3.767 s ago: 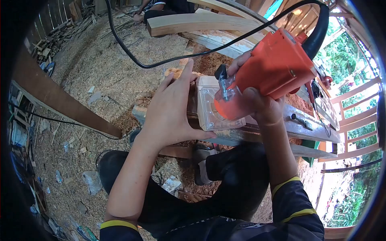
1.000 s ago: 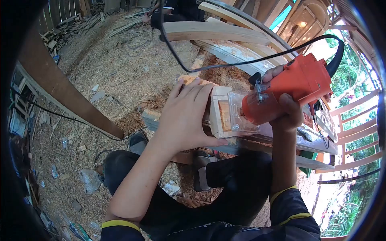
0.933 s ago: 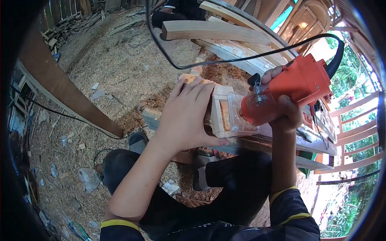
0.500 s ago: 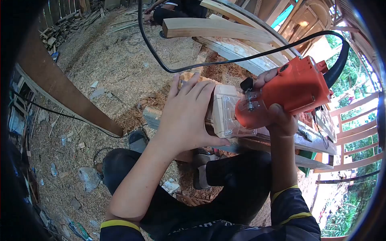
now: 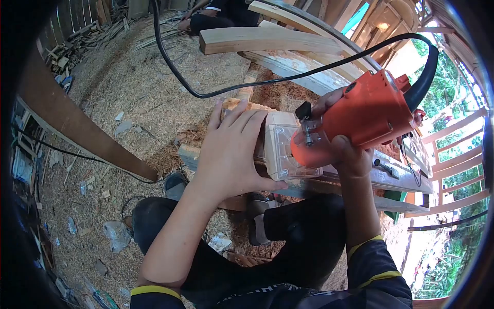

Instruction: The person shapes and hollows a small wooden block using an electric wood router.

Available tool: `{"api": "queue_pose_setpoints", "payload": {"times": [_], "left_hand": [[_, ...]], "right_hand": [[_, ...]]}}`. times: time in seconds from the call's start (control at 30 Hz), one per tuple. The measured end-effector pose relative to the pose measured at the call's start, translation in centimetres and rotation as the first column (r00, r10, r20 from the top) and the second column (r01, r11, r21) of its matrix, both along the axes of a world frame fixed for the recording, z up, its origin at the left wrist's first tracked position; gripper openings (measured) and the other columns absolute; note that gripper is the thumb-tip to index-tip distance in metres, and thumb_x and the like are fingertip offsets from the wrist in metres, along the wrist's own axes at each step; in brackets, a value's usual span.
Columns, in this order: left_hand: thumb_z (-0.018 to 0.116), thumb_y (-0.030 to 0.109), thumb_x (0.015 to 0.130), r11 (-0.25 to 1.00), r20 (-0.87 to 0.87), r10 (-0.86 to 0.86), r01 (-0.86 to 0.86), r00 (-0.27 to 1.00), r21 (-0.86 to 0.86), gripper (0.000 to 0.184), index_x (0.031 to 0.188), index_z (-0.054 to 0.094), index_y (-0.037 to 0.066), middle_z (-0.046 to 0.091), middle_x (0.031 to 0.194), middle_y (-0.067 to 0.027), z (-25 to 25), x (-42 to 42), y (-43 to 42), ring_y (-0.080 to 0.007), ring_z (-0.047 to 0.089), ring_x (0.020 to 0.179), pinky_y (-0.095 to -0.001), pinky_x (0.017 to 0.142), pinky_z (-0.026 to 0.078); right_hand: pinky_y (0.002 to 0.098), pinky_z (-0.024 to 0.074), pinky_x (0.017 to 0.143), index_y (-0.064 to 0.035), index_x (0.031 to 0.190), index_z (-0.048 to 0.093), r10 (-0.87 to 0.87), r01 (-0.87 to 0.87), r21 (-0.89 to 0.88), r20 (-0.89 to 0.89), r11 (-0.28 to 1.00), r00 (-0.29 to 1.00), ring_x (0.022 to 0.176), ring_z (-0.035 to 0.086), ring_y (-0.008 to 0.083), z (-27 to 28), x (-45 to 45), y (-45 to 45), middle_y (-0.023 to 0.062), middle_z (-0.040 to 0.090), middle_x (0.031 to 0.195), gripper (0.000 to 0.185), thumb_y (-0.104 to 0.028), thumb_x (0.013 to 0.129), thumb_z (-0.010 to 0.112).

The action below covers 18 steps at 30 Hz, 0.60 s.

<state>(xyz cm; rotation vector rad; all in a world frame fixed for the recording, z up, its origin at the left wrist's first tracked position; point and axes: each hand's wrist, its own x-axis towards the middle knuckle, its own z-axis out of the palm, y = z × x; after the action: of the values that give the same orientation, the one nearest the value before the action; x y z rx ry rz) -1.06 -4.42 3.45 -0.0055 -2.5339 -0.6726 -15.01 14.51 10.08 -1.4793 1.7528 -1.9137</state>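
Plainly enough, the right hand [image 5: 355, 160] has its grip closed around the orange-red plastic power tool [image 5: 368, 110], fingers on the far side and thumb on the near side. The tool is tilted, its lower end over the pale, box-like wooden piece [image 5: 271, 149] and its clear plastic base [image 5: 284, 138] against that piece's face. A black knob [image 5: 304, 109] sticks out by the fingers, and the black cord [image 5: 267, 80] loops from the tool's upper end across the view.

The left hand [image 5: 226, 149] has a wide grip, fingers and thumb spread around the left side of the wooden piece, with the thumb by its near corner. The piece is at the long wooden bench [image 5: 396, 179], in front of the person's knees. On the bench, to the right of the right hand, lies a small dark metal tool [image 5: 386, 168].

Beyond the bench is a thick, curved pale timber [image 5: 267, 40]; past it, another person [image 5: 226, 15] in dark clothing sits low near the shavings-covered floor [image 5: 144, 92].
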Motion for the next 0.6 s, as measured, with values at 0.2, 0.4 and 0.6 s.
{"api": "queue_pose_setpoints", "payload": {"times": [0.2,0.4,0.6], "left_hand": [[0.094,0.066,0.049,0.999,-0.045,-0.019,0.021,0.999,0.040,0.125,0.144,0.051,-0.002,0.060,0.144,-0.0194,-0.3,-0.1,0.0,-0.0404,0.048,0.145,-0.0620,0.128,0.018],[0.090,0.075,0.049,1.000,0.010,-0.001,0.001,1.000,0.028,0.130,0.148,0.050,0.002,0.059,0.149,-0.0173,0.1,0.0,0.0,-0.0377,0.047,0.148,-0.0583,0.130,0.018],[0.091,0.073,0.049,1.000,0.033,-0.001,0.000,0.999,0.029,0.128,0.147,0.051,0.002,0.060,0.147,-0.0172,0.4,-0.2,0.0,-0.0371,0.047,0.148,-0.0577,0.131,0.017]], "right_hand": [[0.0413,0.0528,0.099,0.0008,0.134,0.057,0.026,-0.026,-0.039,-0.003,0.999,1.000,0.112,0.066,0.0241,-0.1,-1.4,0.4,0.0140,0.067,0.120,0.061,-0.021,0.080,0.078],[0.0406,0.0530,0.097,0.0011,0.135,0.054,0.000,0.003,-0.066,0.054,0.998,0.999,0.110,0.065,0.0240,-0.1,-0.9,0.0,0.0145,0.066,0.120,0.064,-0.021,0.080,0.080],[0.0406,0.0526,0.096,0.0007,0.137,0.050,-0.015,0.018,-0.048,0.066,0.999,0.998,0.108,0.065,0.0238,0.3,-0.9,0.2,0.0148,0.065,0.121,0.069,-0.021,0.079,0.081]]}}
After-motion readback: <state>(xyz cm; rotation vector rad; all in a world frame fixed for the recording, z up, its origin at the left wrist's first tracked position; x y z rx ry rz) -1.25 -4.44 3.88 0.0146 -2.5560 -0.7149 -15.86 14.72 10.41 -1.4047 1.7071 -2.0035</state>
